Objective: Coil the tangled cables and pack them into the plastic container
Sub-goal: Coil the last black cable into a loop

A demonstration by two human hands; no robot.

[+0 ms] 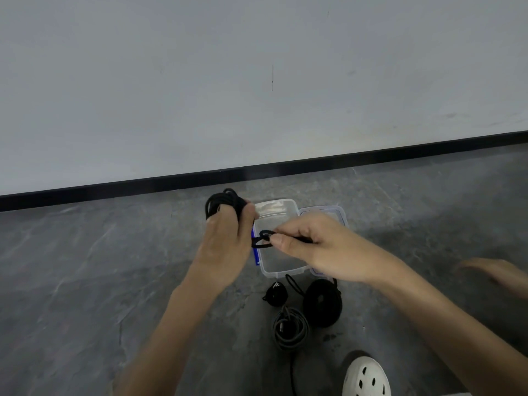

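Centre frame | left grip (224,241) curled round black coil (221,202) | right grip (311,244) pinching its loose tail (261,238) above open box (281,202) on floor (114,267) | I judge the cable light, limp, springy: hold across the bundled turns or they will spring apart.

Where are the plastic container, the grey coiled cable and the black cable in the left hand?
plastic container (275,208): head view, far wall.
grey coiled cable (290,344): head view, near arc of the ring.
black cable (220,200): head view, bundled loops at its top.
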